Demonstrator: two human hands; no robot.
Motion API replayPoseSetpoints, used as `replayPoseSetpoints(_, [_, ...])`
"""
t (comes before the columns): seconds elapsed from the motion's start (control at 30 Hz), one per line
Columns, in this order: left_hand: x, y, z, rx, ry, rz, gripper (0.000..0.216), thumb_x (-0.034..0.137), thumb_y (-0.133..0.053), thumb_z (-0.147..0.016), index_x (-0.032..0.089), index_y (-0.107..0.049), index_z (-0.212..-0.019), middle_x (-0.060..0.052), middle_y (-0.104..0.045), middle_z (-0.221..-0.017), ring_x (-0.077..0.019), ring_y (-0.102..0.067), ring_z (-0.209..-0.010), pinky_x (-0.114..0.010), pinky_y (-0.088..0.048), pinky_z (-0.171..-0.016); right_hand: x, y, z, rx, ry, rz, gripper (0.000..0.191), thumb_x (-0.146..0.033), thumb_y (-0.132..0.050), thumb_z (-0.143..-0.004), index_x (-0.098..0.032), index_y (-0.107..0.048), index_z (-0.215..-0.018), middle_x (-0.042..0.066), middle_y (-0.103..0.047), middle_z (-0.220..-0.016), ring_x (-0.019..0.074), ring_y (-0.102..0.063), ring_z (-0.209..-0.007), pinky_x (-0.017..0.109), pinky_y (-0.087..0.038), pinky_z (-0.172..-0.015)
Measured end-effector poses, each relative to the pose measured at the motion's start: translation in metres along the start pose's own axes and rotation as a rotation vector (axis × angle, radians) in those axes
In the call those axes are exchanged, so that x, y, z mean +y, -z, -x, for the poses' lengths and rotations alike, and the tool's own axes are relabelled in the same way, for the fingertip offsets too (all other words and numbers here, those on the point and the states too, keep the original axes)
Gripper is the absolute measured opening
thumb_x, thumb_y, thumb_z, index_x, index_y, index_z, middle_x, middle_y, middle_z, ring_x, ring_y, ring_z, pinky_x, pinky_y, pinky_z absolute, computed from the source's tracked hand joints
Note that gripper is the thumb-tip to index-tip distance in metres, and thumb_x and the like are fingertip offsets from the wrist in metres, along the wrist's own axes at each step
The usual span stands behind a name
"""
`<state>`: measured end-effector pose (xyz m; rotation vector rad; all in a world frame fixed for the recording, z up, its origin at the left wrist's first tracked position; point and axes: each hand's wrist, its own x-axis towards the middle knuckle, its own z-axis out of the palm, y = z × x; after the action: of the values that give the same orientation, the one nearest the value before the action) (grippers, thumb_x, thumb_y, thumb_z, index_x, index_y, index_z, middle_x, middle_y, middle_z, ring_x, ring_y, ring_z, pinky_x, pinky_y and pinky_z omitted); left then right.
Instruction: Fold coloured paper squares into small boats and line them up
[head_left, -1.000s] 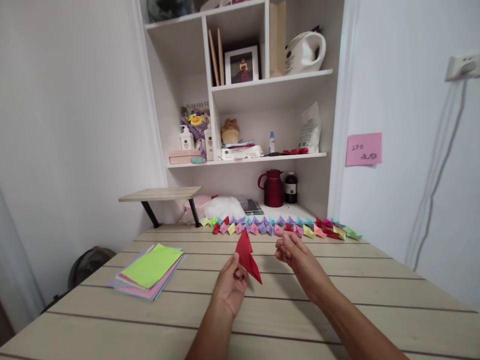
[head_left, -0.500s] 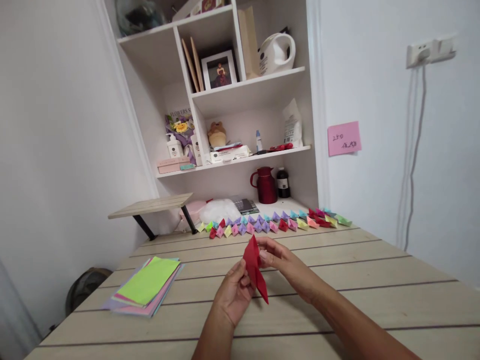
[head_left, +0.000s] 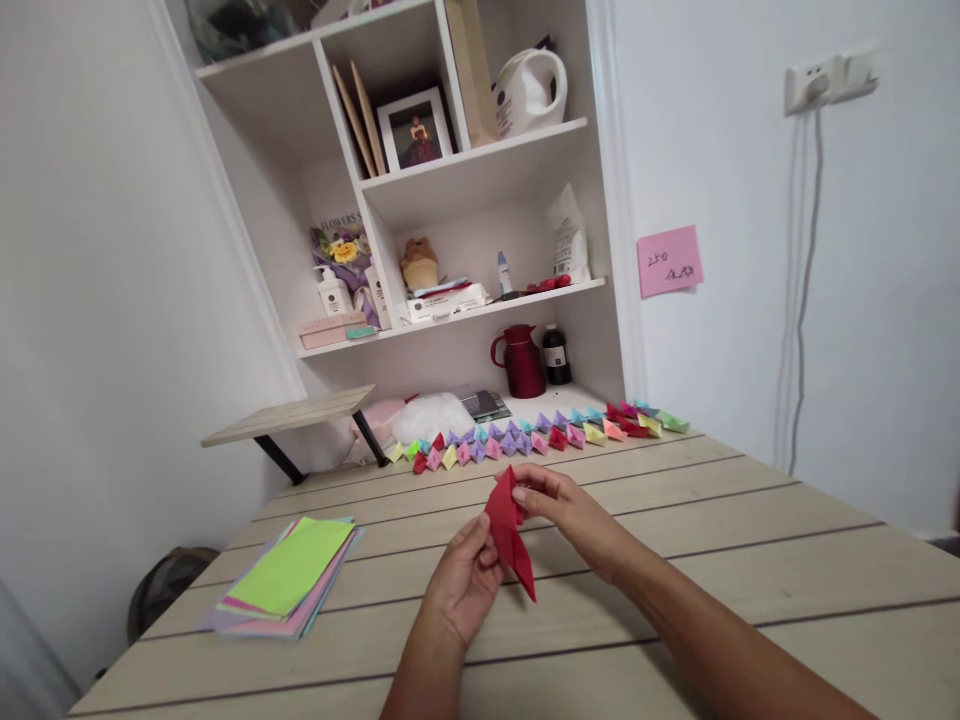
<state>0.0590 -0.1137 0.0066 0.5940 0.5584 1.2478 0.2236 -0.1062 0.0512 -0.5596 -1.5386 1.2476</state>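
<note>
A folded piece of red paper is held upright above the table, its long pointed end hanging down toward me. My left hand pinches its left edge between thumb and fingers. On the upper right side, my right hand grips the same paper, thumb in front and fingers behind. Part of the paper's far side is hidden by the fingers. Beyond the hands, folded paper boats in many colours stand in rows along the back of the table.
A stack of coloured paper sheets, lime green on top, lies at the left of the table. A small raised wooden stand is at the back left. Behind are white shelves with a red jug and a dark bottle.
The camera view has shifted and tilted slightly. Both hands keep hold of the red paper, which has turned a little so that more of its folds on the right side show.
</note>
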Motion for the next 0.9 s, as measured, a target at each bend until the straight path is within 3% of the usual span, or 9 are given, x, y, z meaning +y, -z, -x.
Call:
replayPoseSetpoints(0.23, [-0.001,0.001,-0.002,-0.029,0.010,-0.078,0.029,0.023,-0.083,-0.064,0.012,-0.062,-0.079,0.009,-0.045,-0.056,0.0000,-0.033,-0.044,-0.014,-0.038,-0.051,-0.004,0.000,0.001,0.024,-0.056,-0.030,0.019,-0.029,-0.061,-0.076,-0.019,-0.065,-0.092,0.001,-0.066,-0.084,0.0178,-0.058,-0.080,0.031,-0.044,-0.078])
replayPoseSetpoints(0.43, [-0.002,0.003,-0.005,-0.035,-0.006,-0.108,0.027,0.025,-0.082,-0.066,0.012,-0.063,-0.080,0.009,-0.042,-0.054,-0.0007,-0.031,-0.045,-0.015,-0.036,-0.053,0.001,0.001,0.000,-0.020,-0.082,-0.015,0.040,-0.016,-0.064,-0.066,-0.021,-0.059,-0.106,-0.002,-0.063,-0.083,0.0146,-0.057,-0.075,0.026,-0.044,-0.069])
replayPoseSetpoints(0.57, [-0.002,0.002,-0.005,-0.077,-0.008,-0.234,0.029,0.032,-0.081,-0.066,0.012,-0.061,-0.075,0.008,-0.040,-0.052,-0.0023,-0.030,-0.045,-0.016,-0.033,-0.050,0.006,0.003,0.002,-0.049,-0.135,0.032,0.041,-0.012,-0.062,-0.062,-0.021,-0.057,-0.102,-0.005,-0.062,-0.072,0.0125,-0.057,-0.067,0.023,-0.043,-0.062])
replayPoseSetpoints(0.8, [-0.008,0.001,-0.007,-0.070,-0.036,-0.400,0.036,0.040,-0.078,-0.067,0.014,-0.053,-0.065,0.006,-0.044,-0.056,-0.0028,-0.033,-0.045,-0.020,-0.038,-0.054,0.020,0.001,0.002,-0.085,-0.186,0.010,0.028,-0.023,-0.066,-0.067,-0.021,-0.046,-0.087,-0.005,-0.062,-0.061,0.0133,-0.059,-0.055,0.023,-0.045,-0.052])
replayPoseSetpoints(0.9, [-0.011,0.002,-0.009,-0.025,-0.067,-0.497,0.032,0.040,-0.074,-0.070,0.014,-0.058,-0.080,0.006,-0.046,-0.057,-0.0035,-0.035,-0.044,-0.023,-0.042,-0.058,0.032,0.004,0.000,-0.092,-0.197,0.153,0.027,-0.026,-0.063,-0.069,-0.022,-0.041,-0.084,-0.005,-0.060,-0.059,0.0158,-0.061,-0.055,0.025,-0.047,-0.051])
